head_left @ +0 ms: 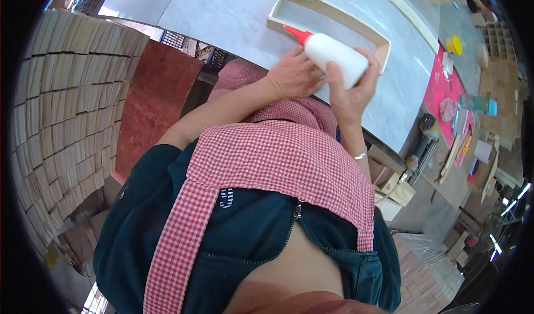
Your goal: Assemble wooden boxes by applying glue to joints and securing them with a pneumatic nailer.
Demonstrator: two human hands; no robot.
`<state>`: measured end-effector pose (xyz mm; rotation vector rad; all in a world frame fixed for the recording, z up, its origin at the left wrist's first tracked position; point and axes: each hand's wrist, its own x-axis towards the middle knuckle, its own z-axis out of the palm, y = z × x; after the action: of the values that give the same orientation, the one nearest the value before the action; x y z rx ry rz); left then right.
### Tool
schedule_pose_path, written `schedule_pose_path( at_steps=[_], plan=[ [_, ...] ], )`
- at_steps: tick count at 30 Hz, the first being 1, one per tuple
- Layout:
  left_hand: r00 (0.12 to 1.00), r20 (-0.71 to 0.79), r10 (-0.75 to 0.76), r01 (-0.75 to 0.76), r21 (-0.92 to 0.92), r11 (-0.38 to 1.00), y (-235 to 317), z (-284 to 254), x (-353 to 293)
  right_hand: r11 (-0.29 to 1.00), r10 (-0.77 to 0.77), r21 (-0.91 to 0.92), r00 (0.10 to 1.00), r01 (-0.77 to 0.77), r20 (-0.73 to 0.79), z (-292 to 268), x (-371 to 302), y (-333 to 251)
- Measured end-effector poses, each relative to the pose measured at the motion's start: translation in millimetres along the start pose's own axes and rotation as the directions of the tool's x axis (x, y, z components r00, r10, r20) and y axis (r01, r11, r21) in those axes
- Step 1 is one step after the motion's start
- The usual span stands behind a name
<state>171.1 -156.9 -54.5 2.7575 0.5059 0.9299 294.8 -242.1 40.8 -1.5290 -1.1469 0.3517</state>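
Observation:
A white squeeze bottle with a red pointed nozzle is gripped in my right hand, thumb on its near side. It lies tilted, the nozzle toward the upper left. Beside the bottle, at the table's near edge, my left hand is closed with its fingers curled; whatever they may hold is hidden. Just beyond both hands, a long narrow frame of thin pale wood rests on the marbled grey-white tabletop. The bottle and right fingers cover part of the frame's near side.
Tall stacks of pale wooden strips stand at the left, beside a reddish-brown board. On the right, a pink surface holds assorted items near a clear bluish bottle and a yellow round object. A pale strip runs along the table's far side.

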Motion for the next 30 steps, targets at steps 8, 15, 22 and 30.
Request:
schedule_pose_path(
  at_steps=[8,15,22,30],
  plan=[
    [0.998,-0.057,-0.023,0.016,-0.107,0.994,0.1,8.1,-0.6,0.988,-0.137,-0.067,0.99,0.139,0.043,31.0,12.8,-3.2],
    [0.996,-0.081,0.028,-0.026,0.018,0.999,0.2,-1.0,2.7,0.988,-0.082,-0.133,0.997,0.083,0.012,9.4,7.6,-7.7],
    [0.997,-0.078,0.015,-0.01,0.067,0.998,3.7,-11.0,14.0,0.968,-0.059,-0.247,0.995,0.036,-0.085,-25.6,-0.7,-2.8],
    [0.999,-0.04,-0.017,0.02,0.091,0.996,4.3,-11.4,18.1,0.93,-0.111,-0.365,0.977,0.036,-0.184,-62.4,-8.0,4.6]
  ],
)
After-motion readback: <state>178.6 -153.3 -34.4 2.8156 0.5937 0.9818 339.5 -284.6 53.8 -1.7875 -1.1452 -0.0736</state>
